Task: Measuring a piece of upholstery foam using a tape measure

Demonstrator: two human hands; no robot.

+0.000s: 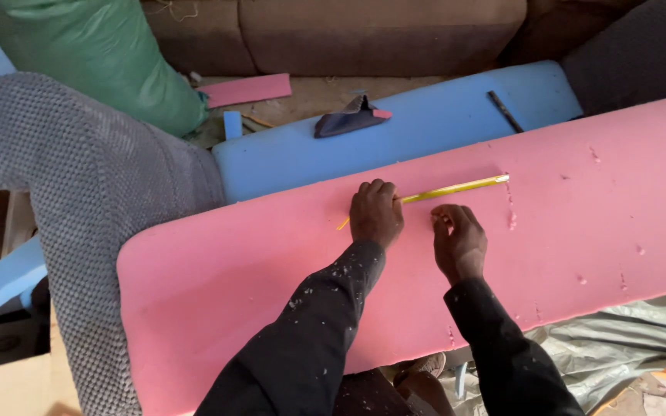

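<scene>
Pink foam slab point(333, 285) lies tilted across the view, its rounded left end overlapping a grey knitted cover point(94, 185), its right end running out of view. The slab's far long edge butts against a blue foam slab point(425, 123) behind it; the near edge hangs over a crumpled grey sheet point(618, 339) on the floor. Open pink surface to the right of the hands, marked only by small nicks and dotted lines; the left stretch toward the rounded end is bare too.

Around: a green sack point(109, 54) upper left, a brown sofa point(348, 31) along the top, a small pink foam offcut point(244, 90) on the floor, a dark folded thing point(344, 122) and a thin dark strip point(506, 112) on the blue slab. None of that lies on the pink surface near the hands.

Left hand point(376, 214) is curled, knuckles up, pressing a yellow tape measure point(456, 189) flat on the pink slab. The tape runs from under that hand up-right and ends near a dotted line. Right hand point(458, 240) sits just beside the tape, below it, fingers bunched on the foam; whether it pinches anything, can't tell. Both sleeves dark, flecked white.
</scene>
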